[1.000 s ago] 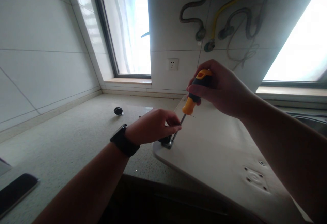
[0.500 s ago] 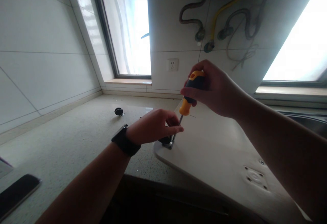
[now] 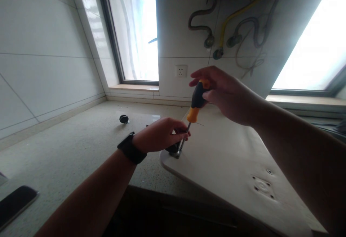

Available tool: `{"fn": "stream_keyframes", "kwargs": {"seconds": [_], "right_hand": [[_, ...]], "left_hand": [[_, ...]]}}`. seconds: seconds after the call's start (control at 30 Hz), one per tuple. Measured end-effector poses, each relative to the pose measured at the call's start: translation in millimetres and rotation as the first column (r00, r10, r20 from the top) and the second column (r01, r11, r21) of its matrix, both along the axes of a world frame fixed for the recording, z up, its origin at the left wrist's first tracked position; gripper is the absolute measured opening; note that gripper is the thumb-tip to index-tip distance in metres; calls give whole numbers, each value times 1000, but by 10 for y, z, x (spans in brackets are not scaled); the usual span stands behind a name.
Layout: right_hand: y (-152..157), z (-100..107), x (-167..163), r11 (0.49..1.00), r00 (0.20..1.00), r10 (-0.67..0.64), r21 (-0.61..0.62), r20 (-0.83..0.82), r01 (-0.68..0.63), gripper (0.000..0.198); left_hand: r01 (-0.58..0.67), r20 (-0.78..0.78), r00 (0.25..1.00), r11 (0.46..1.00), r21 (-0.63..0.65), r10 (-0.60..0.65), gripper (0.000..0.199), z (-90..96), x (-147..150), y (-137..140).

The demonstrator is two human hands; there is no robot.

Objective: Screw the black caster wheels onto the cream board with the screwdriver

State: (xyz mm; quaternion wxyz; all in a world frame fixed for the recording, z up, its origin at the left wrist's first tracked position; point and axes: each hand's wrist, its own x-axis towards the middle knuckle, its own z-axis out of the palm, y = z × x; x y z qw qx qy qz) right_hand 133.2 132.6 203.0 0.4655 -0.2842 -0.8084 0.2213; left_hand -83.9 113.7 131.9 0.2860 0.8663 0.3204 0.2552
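My right hand (image 3: 225,94) is around the black and yellow handle of a screwdriver (image 3: 198,96), thumb against its side and a couple of fingers stretched out past the top. The shaft slants down to a metal mounting plate (image 3: 176,154) at the rounded corner of a white board (image 3: 216,157). My left hand (image 3: 167,132) has thumb and fingers closed about the lower shaft. Beneath that hand sits a dark caster wheel (image 3: 172,147), partly hidden, joined to the plate. Where the tip meets the plate is too small to make out.
Another black caster (image 3: 124,119) stands on the speckled counter (image 3: 81,150). A dark phone-like slab (image 3: 17,204) lies at lower left. The board bears a recessed mount with screw holes (image 3: 262,186). Wall pipes (image 3: 223,31) and a socket (image 3: 181,71) are behind; the counter's front edge drops off below.
My right hand's fingers have loosened and straightened over the top of the handle. The left hand stays at the shaft. The whole view has shifted slightly.
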Motion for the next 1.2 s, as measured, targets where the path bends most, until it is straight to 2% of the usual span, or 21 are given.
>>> {"fn": "stream_keyframes", "kwargs": {"seconds": [0.1, 0.23, 0.37, 0.47, 0.67, 0.73, 0.8, 0.9, 0.97, 1.03, 1.2], "right_hand": [[-56, 76, 25, 999, 998, 26, 18, 61, -27, 35], [-117, 94, 27, 993, 984, -80, 101, 159, 64, 43], [-185, 69, -23, 973, 971, -184, 171, 154, 157, 48], [-238, 60, -78, 934, 940, -309, 235, 146, 271, 50], [-285, 101, -168, 820, 827, -538, 328, 162, 469, 52], [-272, 127, -153, 844, 835, -500, 345, 229, 411, 42], [-248, 156, -108, 911, 886, -351, 328, 303, 248, 29], [-209, 202, -23, 968, 920, -143, 244, 366, 53, 40], [-197, 228, 2, 979, 923, -125, 196, 365, 55, 41], [-200, 243, -20, 974, 918, -177, 197, 354, 112, 45], [-229, 179, -200, 896, 876, -402, 309, 265, 318, 42]], "left_hand": [[30, 18, 999, 999, -25, -29, 10, -11, -15, 2], [6, 1, 1000, 1000, 7, -6, 16, -7, -9, -3], [-64, 20, 998, 997, 46, 63, 23, 8, 5, -5], [-99, 51, 994, 994, 43, 97, 24, 14, 9, -4], [-67, 61, 996, 996, 54, 64, 16, 8, 7, -14], [-52, 67, 997, 998, 33, 49, 15, -1, -1, -10], [-23, 89, 996, 1000, -2, 23, 15, -10, -14, -2], [16, 114, 993, 999, -47, -11, 19, -11, -33, 0], [20, 100, 995, 999, -50, -15, 19, -3, -40, -7], [5, 77, 997, 1000, -28, -2, 19, 8, -37, -16], [-82, 66, 995, 994, 66, 77, 22, 11, 3, -12]]}}
